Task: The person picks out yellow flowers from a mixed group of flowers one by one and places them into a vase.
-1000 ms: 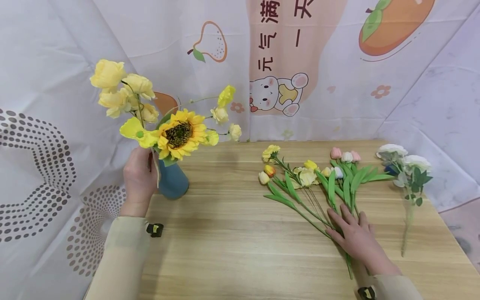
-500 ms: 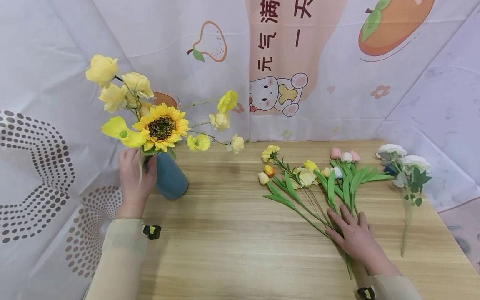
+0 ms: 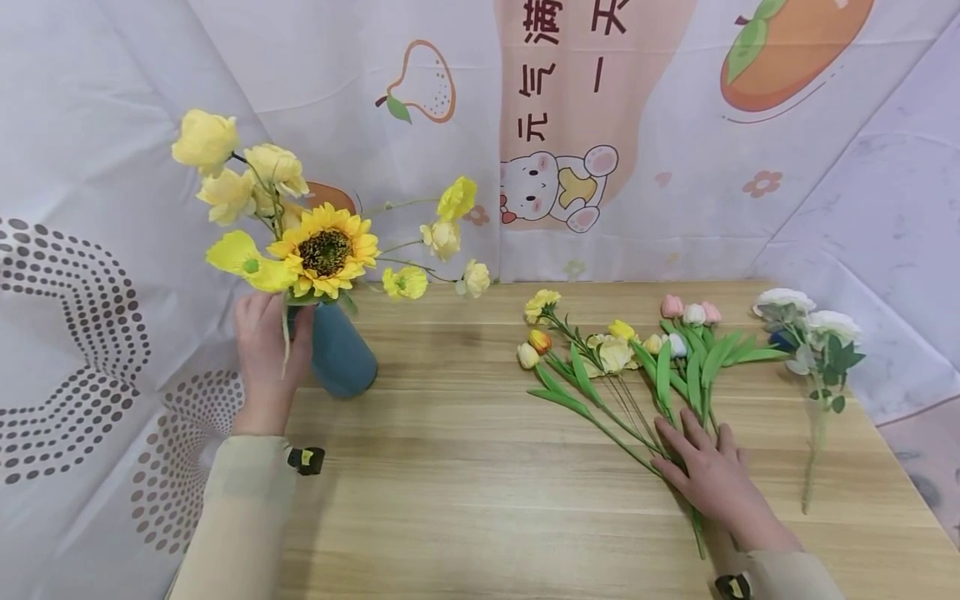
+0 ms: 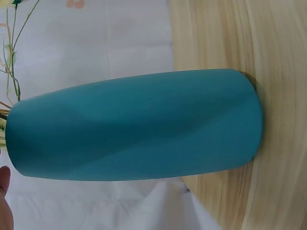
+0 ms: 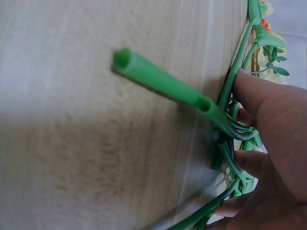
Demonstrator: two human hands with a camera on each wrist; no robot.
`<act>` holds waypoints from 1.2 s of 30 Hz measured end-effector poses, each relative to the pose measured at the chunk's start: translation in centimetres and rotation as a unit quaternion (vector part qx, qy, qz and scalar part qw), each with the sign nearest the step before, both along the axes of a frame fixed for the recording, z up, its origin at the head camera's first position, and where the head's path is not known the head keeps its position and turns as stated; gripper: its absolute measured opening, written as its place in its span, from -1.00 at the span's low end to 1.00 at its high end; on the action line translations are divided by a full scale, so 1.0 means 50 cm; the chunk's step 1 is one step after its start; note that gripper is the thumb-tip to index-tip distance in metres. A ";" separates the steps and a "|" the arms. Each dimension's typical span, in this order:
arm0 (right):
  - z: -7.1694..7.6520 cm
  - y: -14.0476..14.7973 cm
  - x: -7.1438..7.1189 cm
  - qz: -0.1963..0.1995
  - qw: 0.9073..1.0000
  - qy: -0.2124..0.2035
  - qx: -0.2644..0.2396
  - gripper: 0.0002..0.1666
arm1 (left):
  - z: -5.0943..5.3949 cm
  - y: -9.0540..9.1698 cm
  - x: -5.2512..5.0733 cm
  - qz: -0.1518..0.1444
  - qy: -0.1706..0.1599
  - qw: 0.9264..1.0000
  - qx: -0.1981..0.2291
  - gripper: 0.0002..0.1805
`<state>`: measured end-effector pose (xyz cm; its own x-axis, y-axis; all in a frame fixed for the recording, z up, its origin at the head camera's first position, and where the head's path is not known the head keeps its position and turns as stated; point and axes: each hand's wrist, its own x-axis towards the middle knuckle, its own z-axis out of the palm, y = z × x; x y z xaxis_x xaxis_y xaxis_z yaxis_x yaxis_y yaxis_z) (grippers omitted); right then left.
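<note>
My left hand is at the mouth of the blue vase, with fingers curled at the stems under the yellow sunflower. The blooms partly cover its grip. In the left wrist view, the thumb shows beside the rim of the vase, which stands on the table. Yellow poppies and pale yellow blooms spread around the sunflower. At the right, my right hand rests with spread fingers on the green stems of a bunch of artificial tulips.
A stem with white roses lies at the table's right side. The wooden table backs onto a printed cloth, and another patterned cloth hangs close on the left.
My left hand has shifted slightly left and down, and the sunflower has moved left and up with the poppy beside it. The vase stays put; my right hand has not moved.
</note>
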<state>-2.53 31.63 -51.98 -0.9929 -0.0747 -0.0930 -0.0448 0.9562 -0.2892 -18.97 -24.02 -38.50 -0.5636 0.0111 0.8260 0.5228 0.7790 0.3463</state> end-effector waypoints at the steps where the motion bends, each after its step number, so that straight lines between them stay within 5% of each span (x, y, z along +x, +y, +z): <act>1: 0.001 0.000 0.000 0.000 1.000 0.001 0.001 -0.18 | 0.000 0.000 -0.001 0.002 0.002 1.000 -0.006 -0.85; 15: 0.001 -0.003 0.000 0.002 1.000 0.008 -0.001 -0.19 | -0.017 -0.008 0.002 0.025 -0.017 0.999 -0.025 -0.95; 28: 0.005 -0.002 0.002 -0.007 1.000 -0.003 -0.005 -0.18 | -0.056 0.031 0.023 0.003 0.080 0.997 -0.013 -0.84; 36: 0.009 -0.008 0.000 -0.016 1.000 -0.003 -0.026 -0.17 | -0.099 0.091 0.048 -0.055 -0.023 0.991 -0.120 -0.65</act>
